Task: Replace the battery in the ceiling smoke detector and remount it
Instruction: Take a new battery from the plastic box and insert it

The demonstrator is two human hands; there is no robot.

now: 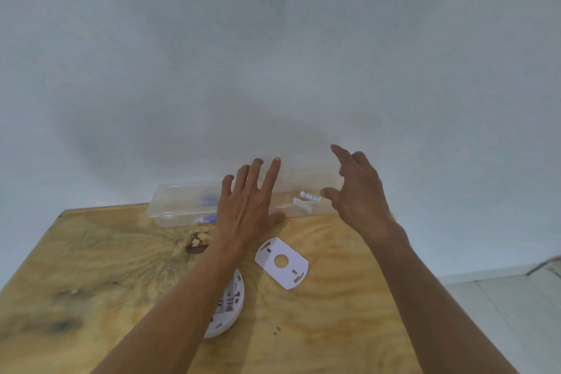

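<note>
A white round smoke detector [232,307] lies on the wooden table [91,267], partly hidden under my left forearm. Its white mounting plate [282,263] lies flat just to the right. At the table's far edge sits a clear plastic box [179,203] with small batteries [311,197] inside. My left hand [249,203] hovers over the box's middle with fingers spread and straight. My right hand [358,191] hangs above the box's right end, fingers loosely curved, holding nothing.
A plain white wall [273,55] rises right behind the table. Pale floor tiles [516,297] show at the lower right, past the table's right edge. A dark knot [197,243] marks the wood near my left wrist.
</note>
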